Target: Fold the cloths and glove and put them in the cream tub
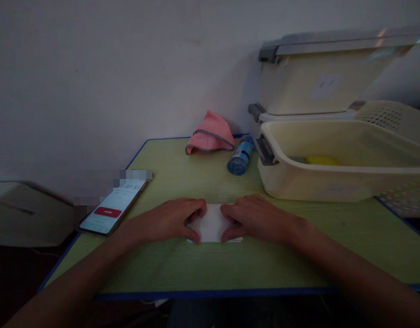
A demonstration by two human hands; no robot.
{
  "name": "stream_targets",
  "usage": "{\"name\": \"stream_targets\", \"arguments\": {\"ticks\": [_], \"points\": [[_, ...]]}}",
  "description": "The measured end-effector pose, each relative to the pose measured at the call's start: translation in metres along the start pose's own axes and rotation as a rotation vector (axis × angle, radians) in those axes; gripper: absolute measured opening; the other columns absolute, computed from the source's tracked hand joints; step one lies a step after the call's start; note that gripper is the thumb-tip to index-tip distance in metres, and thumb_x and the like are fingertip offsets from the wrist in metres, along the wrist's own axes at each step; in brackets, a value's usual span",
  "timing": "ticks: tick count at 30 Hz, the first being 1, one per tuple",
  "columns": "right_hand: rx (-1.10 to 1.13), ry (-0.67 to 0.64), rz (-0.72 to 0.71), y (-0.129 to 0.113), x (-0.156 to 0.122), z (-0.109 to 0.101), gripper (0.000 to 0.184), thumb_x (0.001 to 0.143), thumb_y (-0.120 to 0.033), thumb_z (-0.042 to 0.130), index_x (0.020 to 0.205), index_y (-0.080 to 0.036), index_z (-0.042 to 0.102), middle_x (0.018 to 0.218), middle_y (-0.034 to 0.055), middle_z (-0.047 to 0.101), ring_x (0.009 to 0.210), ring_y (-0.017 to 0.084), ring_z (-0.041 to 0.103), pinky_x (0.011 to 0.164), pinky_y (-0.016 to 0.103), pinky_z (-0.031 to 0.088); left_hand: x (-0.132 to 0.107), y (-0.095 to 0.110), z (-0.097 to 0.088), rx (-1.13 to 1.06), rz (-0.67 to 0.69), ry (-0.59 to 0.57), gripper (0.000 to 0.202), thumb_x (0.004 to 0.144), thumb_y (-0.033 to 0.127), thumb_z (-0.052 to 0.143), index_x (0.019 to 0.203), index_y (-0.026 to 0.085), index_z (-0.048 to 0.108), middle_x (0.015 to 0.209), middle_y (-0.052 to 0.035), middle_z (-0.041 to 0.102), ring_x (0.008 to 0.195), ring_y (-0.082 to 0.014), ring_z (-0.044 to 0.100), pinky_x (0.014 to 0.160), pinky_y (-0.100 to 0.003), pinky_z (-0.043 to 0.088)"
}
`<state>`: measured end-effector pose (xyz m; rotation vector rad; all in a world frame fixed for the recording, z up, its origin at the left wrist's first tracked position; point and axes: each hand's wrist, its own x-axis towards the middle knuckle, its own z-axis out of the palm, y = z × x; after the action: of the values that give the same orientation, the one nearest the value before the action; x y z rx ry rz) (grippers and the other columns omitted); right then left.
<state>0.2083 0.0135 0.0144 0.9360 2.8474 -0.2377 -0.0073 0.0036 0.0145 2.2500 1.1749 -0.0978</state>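
Note:
A small white stack of paper sheets (211,224) lies near the middle of the table, between my two hands. Its lower corners show loose, slightly uneven edges. My left hand (177,219) grips the stack's left side, with the thumb at the near edge and the fingers curled at the far edge. On the opposite side, my right hand (252,217) holds it the same way. The fingers cover both ends of the stack, so its full width is hidden.
On the green table (182,269), a phone (112,205) lies at the left edge. A pink cloth (212,133) and a blue-labelled plastic bottle (241,156) lie at the back. To the right stand a cream bin (308,184) with something yellow inside and a lidded box (308,84).

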Motion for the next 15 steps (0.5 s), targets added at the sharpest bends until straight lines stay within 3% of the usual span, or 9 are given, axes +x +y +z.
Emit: {"name": "stream_targets", "arguments": {"ticks": [9,15], "points": [[0.009,0.03,0.002,0.0002,0.001,0.0014,0.045,0.078,-0.057,0.054,0.094,-0.015,0.056,0.069,0.0037,0.062,0.063,0.021,0.06,0.05,0.025,0.026,0.001,-0.002,-0.0004,-0.042,-0.037,0.003,0.043,0.065,0.038,0.067,0.099,0.019,0.048,0.079,0.0031,0.052,0.073,-0.0147,0.051,0.061,-0.024,0.035],[0.019,0.018,0.125,-0.0032,0.0019,-0.0009,0.051,0.073,-0.061,0.058,0.095,-0.015,0.056,0.069,0.0046,0.063,0.065,0.022,0.062,0.051,0.025,0.03,0.0013,-0.0002,-0.0004,-0.015,-0.068,0.009,0.045,0.065,0.038,0.067,0.101,0.019,0.049,0.077,0.003,0.053,0.072,-0.0155,0.051,0.06,-0.024,0.035]]}}
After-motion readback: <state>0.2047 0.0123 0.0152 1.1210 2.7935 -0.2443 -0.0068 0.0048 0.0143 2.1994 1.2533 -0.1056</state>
